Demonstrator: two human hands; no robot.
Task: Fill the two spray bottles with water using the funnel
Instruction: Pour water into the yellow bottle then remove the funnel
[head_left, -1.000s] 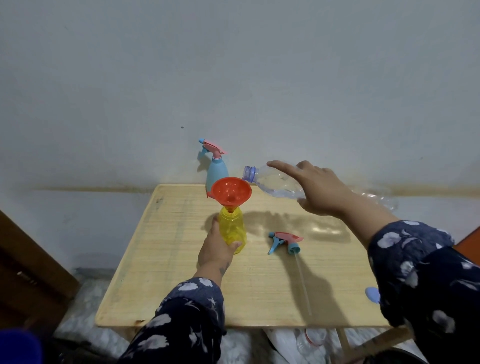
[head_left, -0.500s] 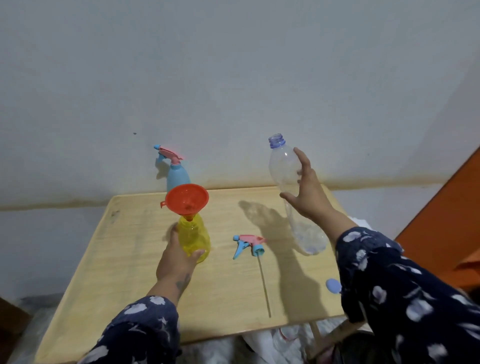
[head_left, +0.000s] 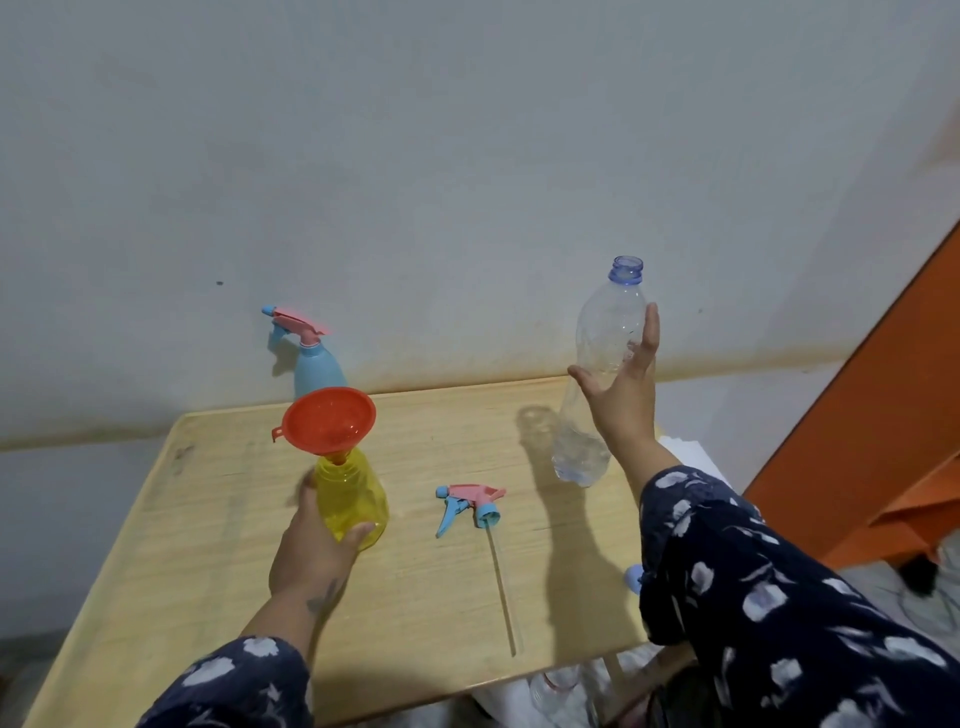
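My left hand (head_left: 311, 553) grips the lower part of the yellow spray bottle (head_left: 353, 499), which stands on the wooden table (head_left: 208, 545) with its head off. The orange funnel (head_left: 330, 420) sits tilted in its neck. A clear plastic water bottle (head_left: 597, 374), uncapped and with a little water at the bottom, stands upright near the table's right edge. My right hand (head_left: 623, 400) rests against it with straight fingers and the thumb spread across its front. The loose pink-and-blue spray head (head_left: 470, 506) with its long tube lies between the two bottles. The blue spray bottle (head_left: 314, 364) stands at the back, head on.
A small blue cap (head_left: 634, 579) lies at the table's right edge beside my sleeve. An orange panel (head_left: 883, 415) rises to the right of the table. White plastic (head_left: 680, 447) shows past the right edge. The wall runs directly behind the table.
The water bottle went from tipped over the funnel to upright at the table's right side. My right hand's fingers have straightened on it. My left hand still holds the yellow bottle.
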